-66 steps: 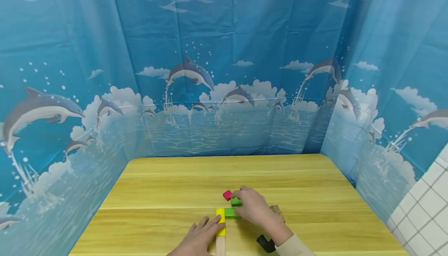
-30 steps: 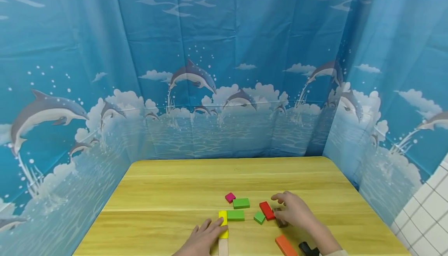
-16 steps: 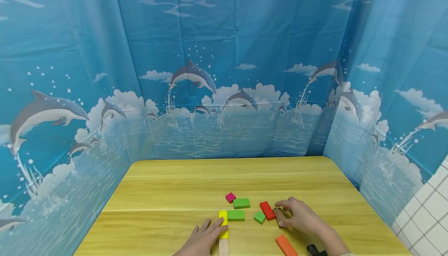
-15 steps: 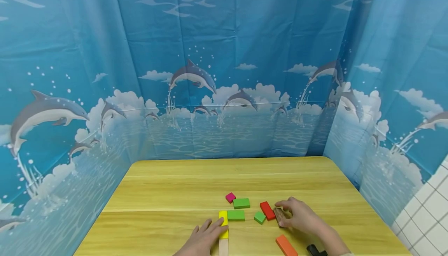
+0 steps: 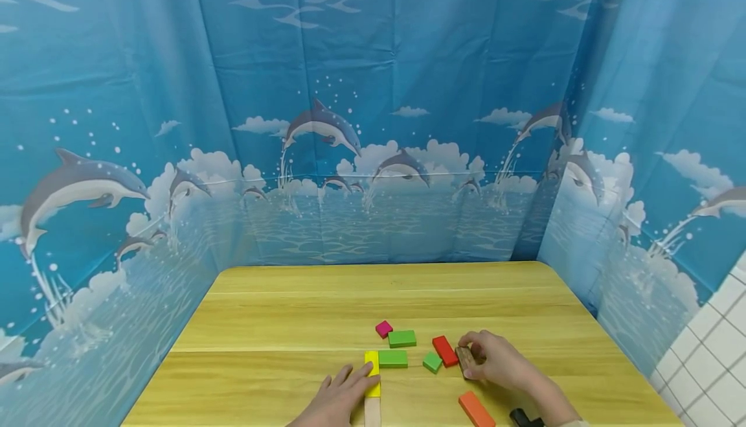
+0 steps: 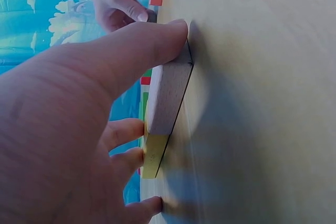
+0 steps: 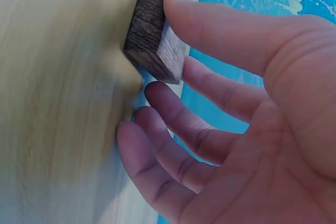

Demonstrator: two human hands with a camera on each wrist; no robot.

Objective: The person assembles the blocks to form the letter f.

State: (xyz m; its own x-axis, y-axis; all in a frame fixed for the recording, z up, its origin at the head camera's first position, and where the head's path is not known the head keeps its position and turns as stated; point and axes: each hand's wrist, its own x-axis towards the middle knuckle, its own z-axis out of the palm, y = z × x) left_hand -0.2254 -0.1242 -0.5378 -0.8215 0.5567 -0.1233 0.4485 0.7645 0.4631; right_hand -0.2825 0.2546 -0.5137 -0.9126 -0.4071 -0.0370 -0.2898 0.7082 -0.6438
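Note:
My left hand [image 5: 337,396] rests with fairly straight fingers along a yellow block [image 5: 372,365] and the pale wooden block [image 6: 169,95] end to end with it. In the left wrist view, its thumb lies on the pale block's near end and two fingertips touch the yellow block. On the right, my right hand [image 5: 502,363] pinches a dark brown wooden block [image 7: 152,32] between thumb and index finger; its other fingers are loosely bent below. The brown block lies close beside a red block [image 5: 445,351]. A green block [image 5: 393,359] meets the yellow block's far end at a right angle.
A second green block [image 5: 402,339] and a small pink block [image 5: 383,329] lie farther back. One small green block [image 5: 432,362] sits by the red one. An orange block [image 5: 476,409] is near the front, left of a black object [image 5: 524,418] at my right wrist. A dolphin-print curtain [image 5: 373,109] surrounds the table.
My right hand has moved right from the green blocks to the dark brown block and now pinches it. In the last half second hardly anything has moved; my left hand stays on its blocks.

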